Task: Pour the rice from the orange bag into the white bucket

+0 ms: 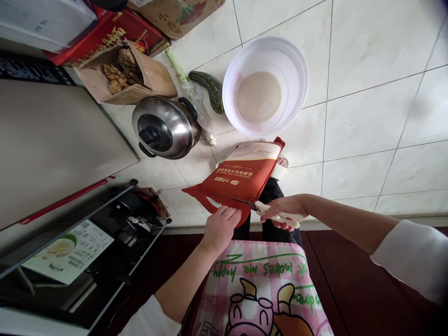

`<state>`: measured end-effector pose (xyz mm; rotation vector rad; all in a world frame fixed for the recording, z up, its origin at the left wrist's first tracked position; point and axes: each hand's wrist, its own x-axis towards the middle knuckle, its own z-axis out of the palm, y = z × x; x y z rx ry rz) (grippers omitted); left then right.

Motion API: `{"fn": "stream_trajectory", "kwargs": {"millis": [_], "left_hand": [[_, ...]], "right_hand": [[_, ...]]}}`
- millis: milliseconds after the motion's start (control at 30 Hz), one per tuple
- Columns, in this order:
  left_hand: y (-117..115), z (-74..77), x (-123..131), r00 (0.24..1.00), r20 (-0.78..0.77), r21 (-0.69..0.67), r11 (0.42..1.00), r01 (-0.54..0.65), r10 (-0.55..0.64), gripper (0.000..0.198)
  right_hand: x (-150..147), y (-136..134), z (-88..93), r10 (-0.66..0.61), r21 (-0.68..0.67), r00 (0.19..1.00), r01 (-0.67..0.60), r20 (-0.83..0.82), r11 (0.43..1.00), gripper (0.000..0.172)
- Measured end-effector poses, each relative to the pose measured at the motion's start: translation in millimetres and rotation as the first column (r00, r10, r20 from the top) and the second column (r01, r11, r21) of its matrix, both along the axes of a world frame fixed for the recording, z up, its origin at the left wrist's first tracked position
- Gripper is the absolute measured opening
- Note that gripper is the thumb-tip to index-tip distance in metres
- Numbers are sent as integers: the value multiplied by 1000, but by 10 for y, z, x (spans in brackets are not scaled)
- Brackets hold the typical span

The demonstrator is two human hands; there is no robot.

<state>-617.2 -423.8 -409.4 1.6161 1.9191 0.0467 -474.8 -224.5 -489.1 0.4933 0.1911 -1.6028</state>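
Observation:
My left hand point(221, 229) is closed on the handle end of a red and white rice bag point(241, 170), beside the bag's cut-out slot. In my right hand point(285, 209) is a pair of scissors point(280, 218) with cream-coloured handles. Its dark blades point left and lie against the red top part of the bag, near my left hand. Whether the blades have cut into the bag I cannot tell. Just beyond the bag a white basin point(297, 105) stands on the floor with pale grains, looking like rice, in its bottom.
A lidded steel pot point(175, 133), a dark green squash point(212, 91) and a green onion in plastic point(178, 67) lie left of the basin. Cardboard boxes point(157, 77) stand behind. An open drawer point(105, 233) with cookware juts out at lower left. Tiled floor point(364, 121) extends right.

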Motion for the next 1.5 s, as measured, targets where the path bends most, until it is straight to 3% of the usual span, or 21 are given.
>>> {"fn": "stream_trajectory", "kwargs": {"millis": [267, 700, 833, 1033, 1100, 1200, 1267, 1367, 1433, 1500], "left_hand": [[13, 24, -43, 999, 0, 92, 994, -52, 52, 29], [12, 21, -82, 992, 83, 225, 968, -111, 95, 28], [-37, 11, -109, 984, 145, 194, 973, -126, 99, 32], [-56, 43, -154, 953, 216, 117, 963, -244, 215, 32], [-69, 36, -186, 898, 257, 46, 923, -381, 358, 26], [-110, -49, -291, 765, 260, -39, 798, -602, 590, 16], [-153, -157, -407, 719, 255, -34, 749, -661, 647, 15], [-235, -341, -616, 754, 319, -61, 806, -589, 575, 29], [-296, -437, -726, 812, 373, -139, 892, -429, 449, 56], [-355, -504, -773, 876, 366, -244, 941, -236, 315, 87]], "right_hand": [[-63, -54, -2, -33, 33, 998, 35, -50, 999, 36], [1, -262, -61, -146, 11, 989, 146, -41, 989, 45], [44, -296, -30, -183, 13, 983, 183, -15, 983, 46], [5, -388, -57, -197, 28, 980, 196, 19, 980, 44], [-33, -403, -75, -210, 31, 978, 209, 15, 977, 43], [-68, -407, -83, -252, 53, 968, 251, 3, 967, 46], [-73, -405, -77, -258, 78, 966, 257, 4, 963, 48], [-64, -401, -67, -258, 109, 966, 257, -2, 960, 49], [-53, -398, -67, -274, 123, 962, 273, -13, 954, 49], [-44, -397, -75, -293, 135, 956, 293, -21, 946, 51]]}}
